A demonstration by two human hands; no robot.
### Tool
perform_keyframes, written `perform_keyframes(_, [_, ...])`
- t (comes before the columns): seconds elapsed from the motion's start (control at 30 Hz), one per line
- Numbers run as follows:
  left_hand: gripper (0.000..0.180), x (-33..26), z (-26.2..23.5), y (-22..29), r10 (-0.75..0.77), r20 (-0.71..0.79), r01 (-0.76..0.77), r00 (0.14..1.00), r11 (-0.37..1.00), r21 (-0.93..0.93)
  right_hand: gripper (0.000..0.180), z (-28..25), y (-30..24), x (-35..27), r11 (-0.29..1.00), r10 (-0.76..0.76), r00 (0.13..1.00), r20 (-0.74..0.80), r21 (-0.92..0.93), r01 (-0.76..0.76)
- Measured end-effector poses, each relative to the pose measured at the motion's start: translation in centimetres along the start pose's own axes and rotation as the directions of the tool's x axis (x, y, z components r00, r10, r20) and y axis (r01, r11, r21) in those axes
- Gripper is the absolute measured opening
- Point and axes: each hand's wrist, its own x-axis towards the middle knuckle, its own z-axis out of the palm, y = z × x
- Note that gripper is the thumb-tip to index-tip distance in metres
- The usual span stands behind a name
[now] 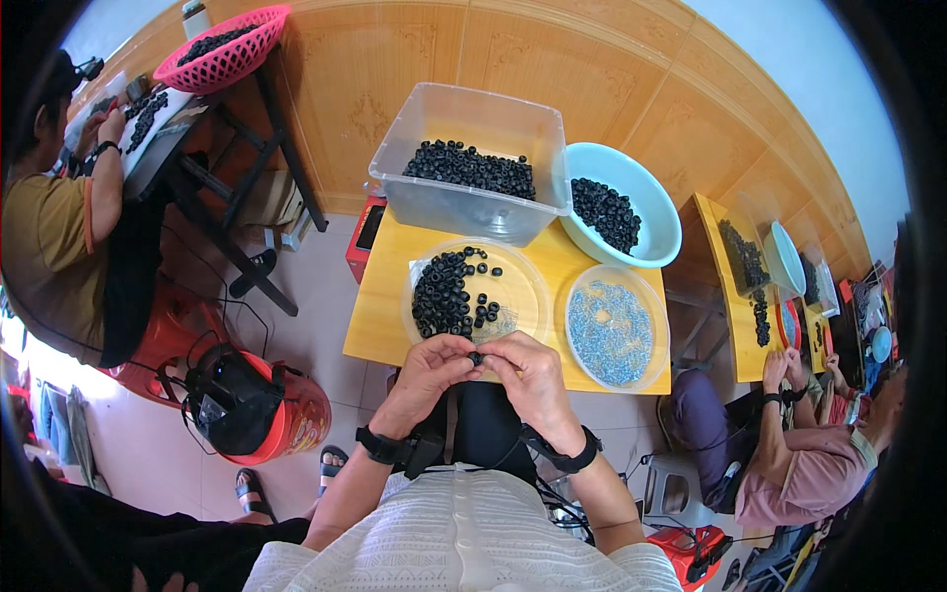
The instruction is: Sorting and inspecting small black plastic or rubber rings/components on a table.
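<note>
Above my lap, at the table's front edge, my left hand [430, 379] and my right hand [536, 385] meet, fingertips pinched together. Between them is a small black round part [475, 359], gripped from both sides; its finer shape is too small to tell. Just beyond my fingers lies a clear round tray [528, 286] with a heap of similar black parts [444, 293] on its left side and several loose ones. A few tiny clear pieces [503, 321] lie near its front rim. Right of it, a second round tray [663, 335] holds many small blue and clear pieces [610, 333].
At the table's back stand a clear plastic bin [473, 209] and a light blue basin [659, 212], both with black parts. Co-workers sit at tables left [59, 222] and right [804, 474]. A pink basket [247, 54] and a red bucket [306, 419] are at left.
</note>
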Motion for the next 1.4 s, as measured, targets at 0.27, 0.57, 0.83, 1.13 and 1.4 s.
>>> perform_keyframes(0.27, [0.017,0.0,0.3,-0.6,0.098,-0.035,-0.090,0.995,0.979,0.185,0.012,0.9,-0.9,-0.7,0.978,-0.049,0.998,-0.051,-0.205,0.037])
perform_keyframes(0.57, [0.013,0.6,1.2,-2.3,0.278,-0.077,-0.247,0.958,0.929,0.276,0.011,0.8,0.8,-0.8,0.972,-0.029,0.988,-0.150,-0.233,-0.007])
perform_keyframes(0.83, [0.013,0.6,1.8,-1.9,0.275,-0.076,-0.243,0.959,0.927,0.286,0.008,0.4,1.0,-0.8,0.977,0.212,0.965,-0.153,0.024,-0.211])
perform_keyframes(1.13, [0.010,1.2,2.5,-3.3,0.427,-0.122,-0.353,0.896,0.852,0.387,0.005,1.3,1.4,-1.0,0.979,-0.003,0.974,-0.227,-0.201,-0.044])
perform_keyframes(1.4, [0.010,1.1,2.5,-2.6,0.347,-0.195,-0.272,0.917,0.904,0.330,0.007,1.5,1.5,-1.6,0.992,0.013,0.976,-0.218,-0.118,-0.039])
